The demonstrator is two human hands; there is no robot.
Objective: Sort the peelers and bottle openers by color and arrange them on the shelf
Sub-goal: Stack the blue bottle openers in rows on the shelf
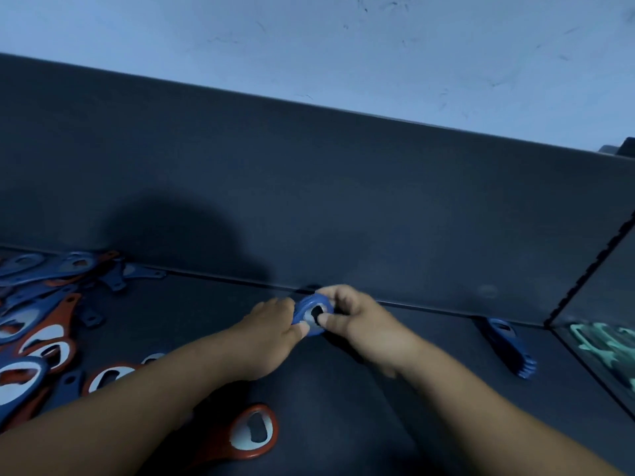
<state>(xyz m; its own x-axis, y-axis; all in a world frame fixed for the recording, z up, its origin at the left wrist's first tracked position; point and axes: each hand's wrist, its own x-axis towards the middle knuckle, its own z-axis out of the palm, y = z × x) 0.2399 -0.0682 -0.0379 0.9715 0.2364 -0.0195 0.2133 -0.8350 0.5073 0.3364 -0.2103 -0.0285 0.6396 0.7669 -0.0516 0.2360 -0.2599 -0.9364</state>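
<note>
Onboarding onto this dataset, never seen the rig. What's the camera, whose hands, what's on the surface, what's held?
No robot here: a person's two bare hands, filmed by one wide-angle camera worn on the head, looking forward and down. The left hand and right hand both pinch a blue bottle opener near the shelf's back wall. On the dark shelf lie a mixed pile of blue and red openers at left, a lone red opener in front and a blue stack at right. Beyond a divider sit teal items, too blurred to identify.

Between the fingertips (303, 326), the blue bottle openers (313, 314) look like smooth plastic around dull metal; the shelf (343, 207) is matt.
</note>
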